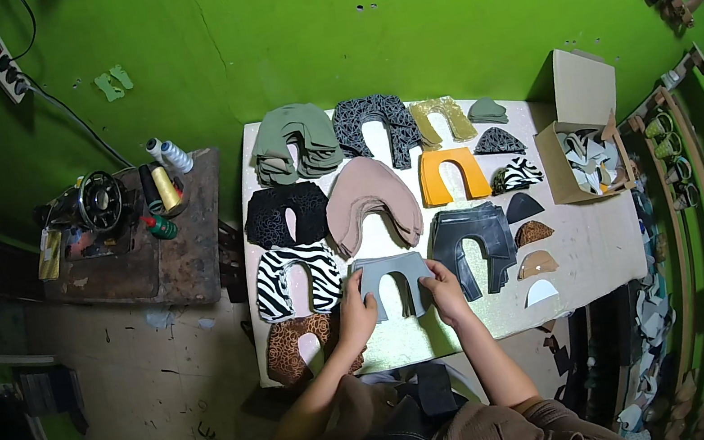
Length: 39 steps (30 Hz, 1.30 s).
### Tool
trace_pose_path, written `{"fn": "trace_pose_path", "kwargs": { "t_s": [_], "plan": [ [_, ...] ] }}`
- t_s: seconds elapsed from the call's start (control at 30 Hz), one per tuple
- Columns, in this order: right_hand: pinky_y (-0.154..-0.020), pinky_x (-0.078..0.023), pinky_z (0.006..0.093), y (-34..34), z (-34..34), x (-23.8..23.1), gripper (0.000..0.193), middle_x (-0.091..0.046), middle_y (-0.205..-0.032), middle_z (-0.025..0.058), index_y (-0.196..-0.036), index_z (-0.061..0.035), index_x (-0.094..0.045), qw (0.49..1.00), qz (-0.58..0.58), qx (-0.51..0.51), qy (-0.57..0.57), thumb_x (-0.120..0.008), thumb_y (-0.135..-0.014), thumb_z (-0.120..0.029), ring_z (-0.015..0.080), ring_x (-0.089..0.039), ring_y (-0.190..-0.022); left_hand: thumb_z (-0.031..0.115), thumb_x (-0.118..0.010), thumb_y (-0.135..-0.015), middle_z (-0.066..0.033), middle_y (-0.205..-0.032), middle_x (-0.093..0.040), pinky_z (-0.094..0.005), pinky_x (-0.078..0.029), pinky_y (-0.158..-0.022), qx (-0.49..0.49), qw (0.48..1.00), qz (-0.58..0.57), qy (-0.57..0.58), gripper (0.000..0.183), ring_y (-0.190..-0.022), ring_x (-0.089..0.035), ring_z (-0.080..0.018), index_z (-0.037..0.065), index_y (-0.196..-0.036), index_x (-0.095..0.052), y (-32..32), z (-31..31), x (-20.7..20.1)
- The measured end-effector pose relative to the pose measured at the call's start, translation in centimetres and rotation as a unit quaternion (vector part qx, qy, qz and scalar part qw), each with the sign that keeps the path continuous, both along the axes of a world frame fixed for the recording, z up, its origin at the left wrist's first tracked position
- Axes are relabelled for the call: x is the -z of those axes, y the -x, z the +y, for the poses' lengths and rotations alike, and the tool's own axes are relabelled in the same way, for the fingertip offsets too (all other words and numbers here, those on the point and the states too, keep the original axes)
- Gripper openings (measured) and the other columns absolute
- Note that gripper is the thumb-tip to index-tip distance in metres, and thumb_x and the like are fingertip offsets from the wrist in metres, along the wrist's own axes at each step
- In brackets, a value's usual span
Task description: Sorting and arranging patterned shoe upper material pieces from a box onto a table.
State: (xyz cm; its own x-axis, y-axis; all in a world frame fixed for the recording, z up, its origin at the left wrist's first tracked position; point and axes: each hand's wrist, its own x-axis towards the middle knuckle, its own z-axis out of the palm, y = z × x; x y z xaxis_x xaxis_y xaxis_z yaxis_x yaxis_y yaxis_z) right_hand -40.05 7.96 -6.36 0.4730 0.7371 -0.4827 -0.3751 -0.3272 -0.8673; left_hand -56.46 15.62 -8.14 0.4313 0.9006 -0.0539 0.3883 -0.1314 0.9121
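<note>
My left hand (357,312) and my right hand (446,292) grip the two sides of a stack of grey U-shaped cut pieces (388,265) at the table's near edge. The thumbs lie on top of it; the other fingers are partly hidden. Just beyond lies a pile of dusty-pink arched pieces (369,183). Left of my left hand are zebra-striped pieces (271,279) and brown patterned pieces (289,348). Dark grey, shiny pieces (471,225) sit to the right of my right hand.
More piles cover the table (598,251): green (293,129), black, gold and orange (444,163) ones, plus small half-round pieces (525,206). An open cardboard box (557,160) holds scraps. At left stands a sewing machine (95,204) with thread cones (167,188). Shoes fill racks at right.
</note>
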Motion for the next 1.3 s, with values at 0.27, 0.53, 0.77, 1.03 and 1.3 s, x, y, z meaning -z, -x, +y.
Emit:
{"fn": "trace_pose_path", "kwargs": {
  "t_s": [0.27, 0.53, 0.77, 1.03, 1.3],
  "plan": [
    [-0.088, -0.039, 0.026, -0.5, 1.2, -1.2, 0.038, -0.056, -0.11, 0.0119, -0.12, 0.004, -0.046, 1.0, -0.015, 0.014, 0.007, -0.048, -0.082, 0.002, 0.0177, -0.053, -0.1, 0.0, -0.053, -0.08, -0.0222, -0.113, -0.052, -0.0351, -0.041, -0.089, 0.021, 0.999, 0.014, 0.039, 0.051, -0.107, -0.052, -0.0309, 0.0, -0.128, -0.036, -0.4, 1.8, -1.0],
    [-0.088, -0.041, 0.0341, -0.7, -0.4, 0.3, 0.038, -0.056, -0.106, 0.0185, -0.116, 0.0027, -0.05, 0.944, -0.312, -0.023, 0.109, -0.054, -0.08, -0.007, 0.0302, -0.054, -0.097, 0.01, -0.053, -0.08, -0.0277, -0.132, -0.03, -0.0446, -0.031, -0.101, 0.114, 0.962, 0.128, -0.212, 0.058, -0.122, -0.034, -0.0413, -0.004, -0.131, -0.031, -0.7, 0.0, -3.9],
    [-0.091, -0.039, 0.0392, 1.3, 1.8, -1.8, 0.047, -0.05, -0.113, 0.0157, -0.116, -0.0034, -0.049, 0.742, -0.634, -0.216, 0.014, -0.063, -0.072, -0.015, 0.0319, -0.046, -0.11, 0.012, -0.059, -0.074, -0.0195, -0.118, -0.048, -0.0403, -0.037, -0.093, 0.209, 0.906, 0.177, -0.322, 0.051, -0.112, -0.045, -0.0323, -0.003, -0.12, -0.044, -2.7, 2.4, -1.1],
    [-0.08, -0.041, 0.0361, -0.2, 3.8, 1.5, 0.035, -0.056, -0.095, 0.0077, -0.105, -0.0057, -0.055, 0.644, -0.721, -0.254, 0.02, -0.059, -0.071, -0.015, 0.024, -0.054, -0.093, 0.009, -0.051, -0.075, -0.0083, -0.089, -0.054, -0.0315, -0.041, -0.078, 0.212, 0.833, 0.258, -0.441, 0.036, -0.086, -0.053, -0.022, 0.0, -0.109, -0.053, -4.5, 3.8, 1.5],
    [-0.084, -0.042, 0.0357, -0.4, 3.5, 1.9, 0.037, -0.057, -0.101, 0.0115, -0.109, -0.0034, -0.055, 0.662, -0.713, -0.228, -0.047, -0.056, -0.075, -0.016, 0.0264, -0.054, -0.094, 0.011, -0.054, -0.074, -0.0094, -0.092, -0.054, -0.032, -0.042, -0.08, 0.186, 0.829, 0.276, -0.45, 0.037, -0.088, -0.052, -0.0225, -0.001, -0.109, -0.053, -4.8, 3.1, 1.7]
  ]
}}
